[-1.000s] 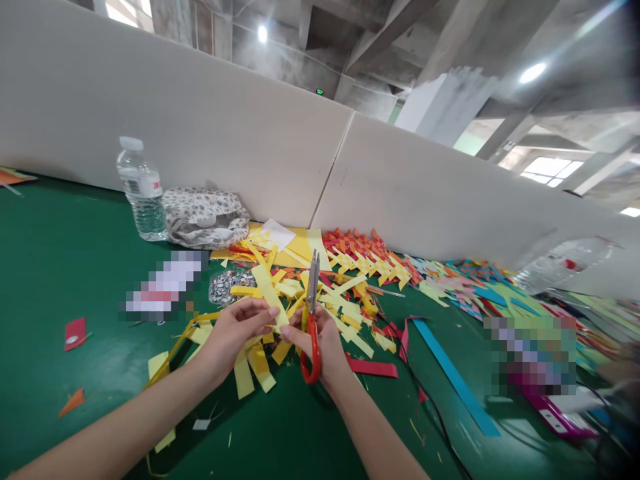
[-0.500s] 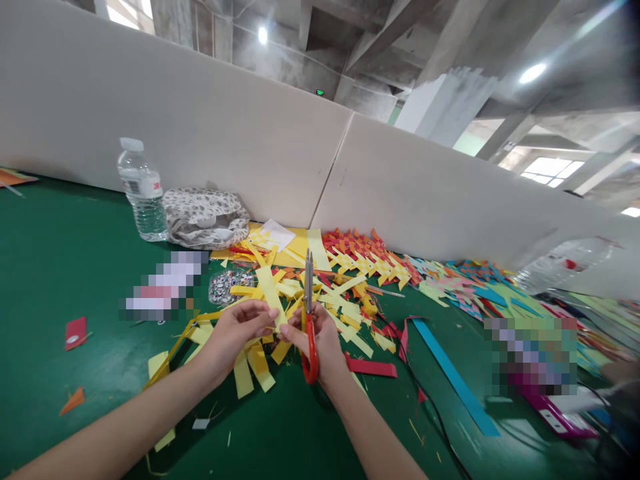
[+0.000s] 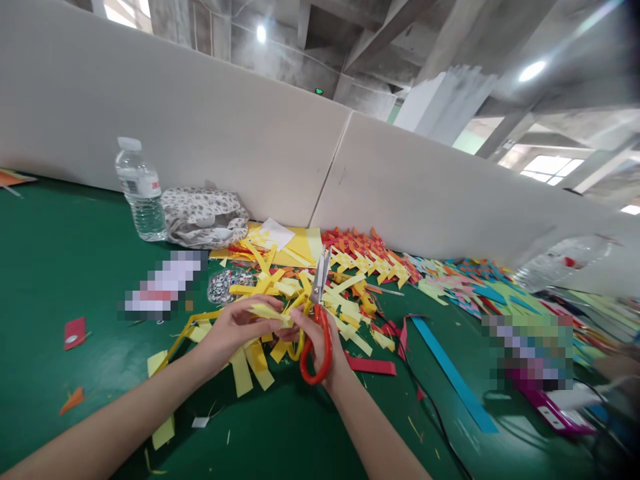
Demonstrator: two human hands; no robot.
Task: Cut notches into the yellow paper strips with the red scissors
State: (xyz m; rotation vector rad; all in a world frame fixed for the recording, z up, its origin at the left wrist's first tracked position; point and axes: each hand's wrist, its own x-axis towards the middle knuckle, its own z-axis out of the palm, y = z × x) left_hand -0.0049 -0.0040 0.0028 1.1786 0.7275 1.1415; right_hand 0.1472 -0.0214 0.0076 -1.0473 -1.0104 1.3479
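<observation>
My left hand (image 3: 235,327) is closed on a pale yellow paper strip (image 3: 266,311), gripping it between thumb and fingers. Hooked in my right hand (image 3: 330,347) is a pair of scissors (image 3: 323,330) with one red and one yellow handle loop, its blades pointing up and away with a narrow gap between them. My right thumb and fingertips meet the near end of the strip, beside the left fingers. Under and beyond both hands lies a loose heap of yellow paper strips (image 3: 345,307).
A clear bag of small googly eyes (image 3: 229,287) lies left of the heap. Behind stand a water bottle (image 3: 143,193) and a patterned cloth bag (image 3: 205,217) against a white partition (image 3: 225,140). Woven paper fish (image 3: 353,243), a blue strip (image 3: 453,373) and a black cable (image 3: 425,393) lie rightward.
The yellow strip has tipped from upright to nearly flat between my hands. The scissors have turned in my right hand, their blades leaning right and slightly more apart.
</observation>
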